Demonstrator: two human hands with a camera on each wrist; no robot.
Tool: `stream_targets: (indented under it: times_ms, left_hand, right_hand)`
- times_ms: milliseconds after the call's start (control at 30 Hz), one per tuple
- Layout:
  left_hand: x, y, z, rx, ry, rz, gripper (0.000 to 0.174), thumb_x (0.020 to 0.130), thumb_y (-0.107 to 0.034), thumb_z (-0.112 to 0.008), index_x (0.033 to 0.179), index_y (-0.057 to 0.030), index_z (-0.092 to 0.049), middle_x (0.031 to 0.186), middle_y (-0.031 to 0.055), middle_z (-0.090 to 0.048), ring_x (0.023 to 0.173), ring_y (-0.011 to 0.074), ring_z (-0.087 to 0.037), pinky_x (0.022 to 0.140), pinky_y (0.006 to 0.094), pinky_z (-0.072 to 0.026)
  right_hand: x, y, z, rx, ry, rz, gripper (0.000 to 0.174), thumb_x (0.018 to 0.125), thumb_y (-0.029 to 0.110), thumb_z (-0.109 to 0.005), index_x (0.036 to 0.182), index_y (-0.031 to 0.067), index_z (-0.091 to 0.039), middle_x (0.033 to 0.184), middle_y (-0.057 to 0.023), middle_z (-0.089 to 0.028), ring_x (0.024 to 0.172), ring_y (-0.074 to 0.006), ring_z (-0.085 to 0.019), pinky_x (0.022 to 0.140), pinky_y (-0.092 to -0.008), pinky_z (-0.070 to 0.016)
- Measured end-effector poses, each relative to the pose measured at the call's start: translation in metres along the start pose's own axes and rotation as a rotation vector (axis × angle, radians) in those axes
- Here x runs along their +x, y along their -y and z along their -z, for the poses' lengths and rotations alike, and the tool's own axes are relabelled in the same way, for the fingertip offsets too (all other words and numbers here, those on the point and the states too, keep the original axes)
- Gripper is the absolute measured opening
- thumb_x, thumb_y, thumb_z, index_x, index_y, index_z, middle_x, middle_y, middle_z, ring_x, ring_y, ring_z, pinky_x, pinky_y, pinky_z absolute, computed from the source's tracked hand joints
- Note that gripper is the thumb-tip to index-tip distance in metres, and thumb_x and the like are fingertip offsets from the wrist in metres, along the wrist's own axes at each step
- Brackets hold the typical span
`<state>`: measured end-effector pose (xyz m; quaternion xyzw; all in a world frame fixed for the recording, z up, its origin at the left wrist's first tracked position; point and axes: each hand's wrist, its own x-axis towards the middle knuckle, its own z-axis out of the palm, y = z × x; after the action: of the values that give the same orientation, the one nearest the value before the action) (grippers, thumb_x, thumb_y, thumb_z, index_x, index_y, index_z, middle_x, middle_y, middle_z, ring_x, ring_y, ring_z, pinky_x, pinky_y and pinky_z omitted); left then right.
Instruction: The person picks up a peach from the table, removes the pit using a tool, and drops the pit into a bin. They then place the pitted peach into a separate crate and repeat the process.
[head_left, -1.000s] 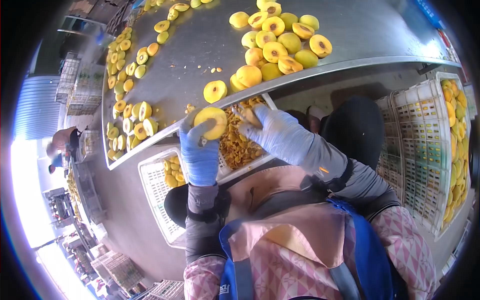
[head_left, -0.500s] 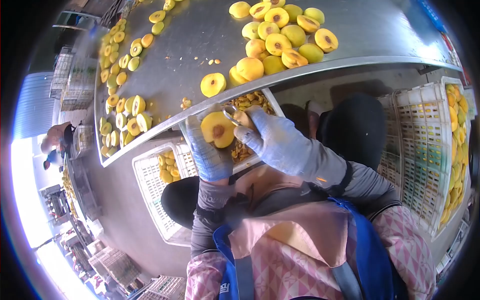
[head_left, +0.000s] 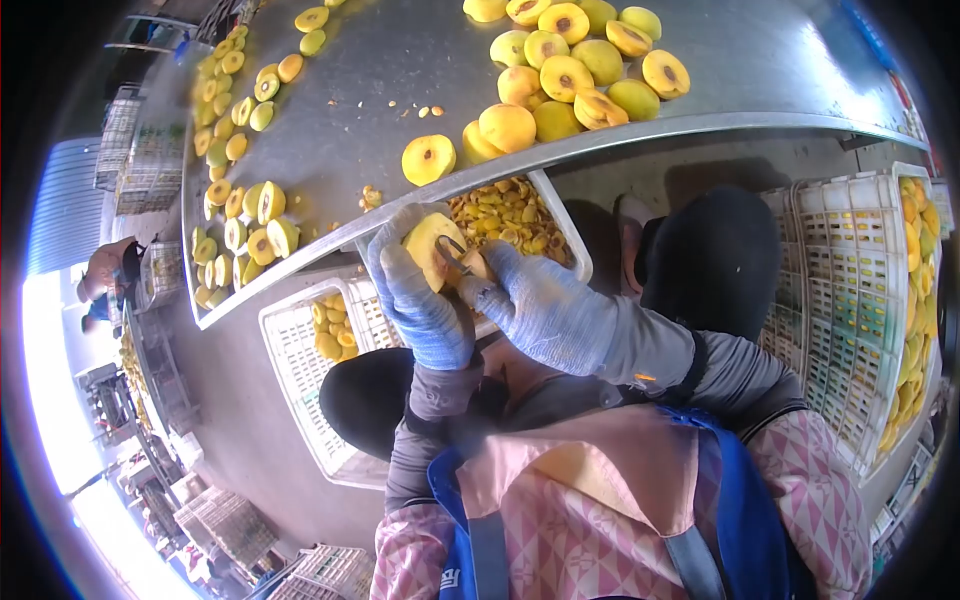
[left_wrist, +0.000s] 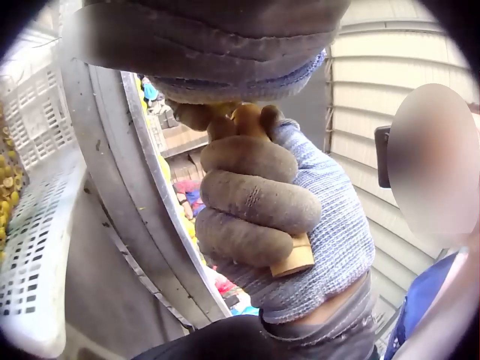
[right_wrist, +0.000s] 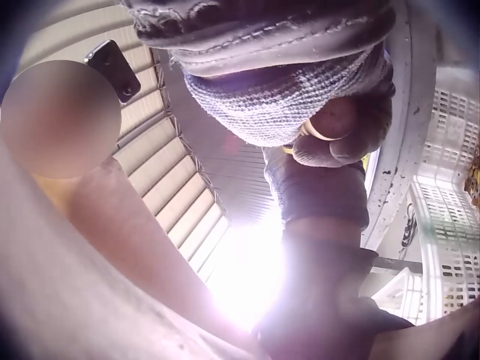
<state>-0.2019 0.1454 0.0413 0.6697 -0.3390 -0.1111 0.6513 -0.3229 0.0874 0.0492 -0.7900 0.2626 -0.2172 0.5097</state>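
My left hand (head_left: 425, 310), in a blue glove with grey palm, cradles a yellow peach half (head_left: 422, 243) low in front of the table edge. Its cut face is tipped toward the other hand. My right hand (head_left: 560, 310), gloved alike, grips a pitting tool by its wooden handle (left_wrist: 294, 259); the curved metal loop (head_left: 453, 248) lies against the middle of the cut face. In the left wrist view the right fingers (left_wrist: 259, 201) wrap the handle, its end poking out below them. The peach's pit is hidden behind the tool.
A metal table (head_left: 350, 120) carries a pile of peach halves (head_left: 565, 75) and more halves along its left side. Below the hands sits a crate (head_left: 570, 225) of pits and scraps. White crates of peaches stand at left (head_left: 290, 345) and right (head_left: 835, 290).
The right hand has brought the tool from beside the peach half onto its cut face. The left hand has tilted the half toward the tool. The head view has shifted slightly.
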Motion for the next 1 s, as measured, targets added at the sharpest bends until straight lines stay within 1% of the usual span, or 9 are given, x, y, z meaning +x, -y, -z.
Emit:
stream_targets:
  times_ms: [167, 233, 367, 467, 667, 767, 833, 933, 1000]
  left_hand:
    - [0.001, 0.002, 0.002, 0.187, 0.009, -0.148, 0.052, 0.106, -0.043, -0.03, 0.117, 0.0003, -0.057, 0.112, 0.0131, -0.057, 0.102, 0.0236, -0.061, 0.093, 0.0369, -0.0477]
    - [0.001, 0.007, 0.008, 0.15, 0.123, -0.214, 0.037, 0.101, -0.024, -0.051, 0.126, 0.0033, -0.051, 0.118, 0.0173, -0.06, 0.104, 0.0248, -0.063, 0.09, 0.0368, -0.0531]
    - [0.002, 0.023, 0.019, 0.092, 0.145, -0.117, 0.038, 0.1, -0.024, -0.052, 0.125, 0.004, -0.051, 0.117, 0.0165, -0.061, 0.102, 0.025, -0.064, 0.089, 0.0366, -0.0532]
    - [0.003, 0.026, 0.02, 0.027, 0.184, -0.048, 0.036, 0.099, -0.023, -0.054, 0.125, 0.0004, -0.052, 0.115, 0.0165, -0.063, 0.1, 0.0256, -0.065, 0.087, 0.0368, -0.0539]
    - [0.006, 0.01, 0.015, 0.367, 0.191, -0.322, 0.033, 0.098, -0.022, -0.057, 0.128, -0.0086, -0.055, 0.108, 0.016, -0.066, 0.096, 0.025, -0.066, 0.084, 0.0372, -0.0548]
    - [0.007, 0.01, 0.016, 0.329, 0.193, -0.246, 0.034, 0.098, -0.023, -0.057, 0.128, -0.0082, -0.055, 0.107, 0.0154, -0.066, 0.094, 0.0251, -0.066, 0.083, 0.0368, -0.0544]
    - [0.007, 0.008, 0.015, 0.17, 0.154, -0.042, 0.027, 0.099, -0.021, -0.053, 0.121, -0.0048, -0.059, 0.105, 0.0142, -0.066, 0.09, 0.0251, -0.066, 0.083, 0.0354, -0.0536]
    - [0.01, -0.01, 0.012, 0.069, 0.206, 0.134, 0.026, 0.101, -0.019, -0.05, 0.112, 0.0001, -0.063, 0.102, 0.0121, -0.066, 0.087, 0.0213, -0.065, 0.081, 0.0332, -0.0527]
    - [0.01, -0.001, 0.011, 0.073, 0.21, 0.017, 0.026, 0.1, -0.019, -0.051, 0.11, 0.0013, -0.064, 0.1, 0.0103, -0.066, 0.086, 0.0186, -0.064, 0.08, 0.0314, -0.0524]
  right_hand:
    - [-0.001, -0.002, 0.0, 0.034, 0.029, 0.016, 0.033, 0.099, 0.035, -0.054, 0.102, 0.0021, -0.054, 0.071, -0.0186, -0.063, 0.066, -0.0386, -0.065, 0.058, -0.0457, -0.0525]
    - [-0.003, -0.005, -0.001, 0.018, 0.018, 0.073, 0.034, 0.098, 0.035, -0.055, 0.102, 0.002, -0.053, 0.071, -0.0187, -0.064, 0.066, -0.0394, -0.065, 0.058, -0.0459, -0.0526]
    - [-0.002, -0.002, 0.005, 0.054, 0.098, 0.021, 0.033, 0.098, 0.035, -0.056, 0.102, 0.0022, -0.054, 0.072, -0.0193, -0.064, 0.067, -0.0393, -0.066, 0.059, -0.0465, -0.0527]
    - [-0.004, -0.006, 0.003, 0.037, 0.113, 0.046, 0.033, 0.098, 0.033, -0.056, 0.104, 0.0015, -0.054, 0.074, -0.0204, -0.065, 0.069, -0.0397, -0.066, 0.06, -0.0467, -0.053]
    - [0.0, -0.001, 0.006, 0.446, 0.113, 0.06, 0.035, 0.099, 0.034, -0.056, 0.101, -0.0007, -0.058, 0.078, -0.0178, -0.067, 0.068, -0.0334, -0.068, 0.063, -0.0402, -0.0536]
    - [0.002, 0.007, 0.019, 0.717, 0.304, -0.171, 0.035, 0.1, 0.037, -0.055, 0.095, 0.0021, -0.059, 0.072, -0.0062, -0.062, 0.056, -0.0203, -0.062, 0.052, -0.0312, -0.0501]
    - [0.005, 0.008, 0.033, 1.043, 0.584, -0.601, 0.034, 0.101, 0.039, -0.053, 0.093, 0.0063, -0.059, 0.068, 0.0026, -0.052, 0.049, -0.0095, -0.051, 0.043, -0.0238, -0.0422]
    - [0.008, -0.003, 0.038, 1.224, 0.742, -0.666, 0.033, 0.102, 0.042, -0.051, 0.093, 0.0101, -0.058, 0.064, 0.0058, -0.045, 0.046, -0.0053, -0.044, 0.038, -0.0197, -0.0352]
    - [0.008, 0.0, 0.034, 1.079, 0.653, -0.639, 0.033, 0.101, 0.041, -0.053, 0.095, 0.0091, -0.058, 0.063, 0.0035, -0.049, 0.047, -0.0091, -0.049, 0.039, -0.023, -0.0386]
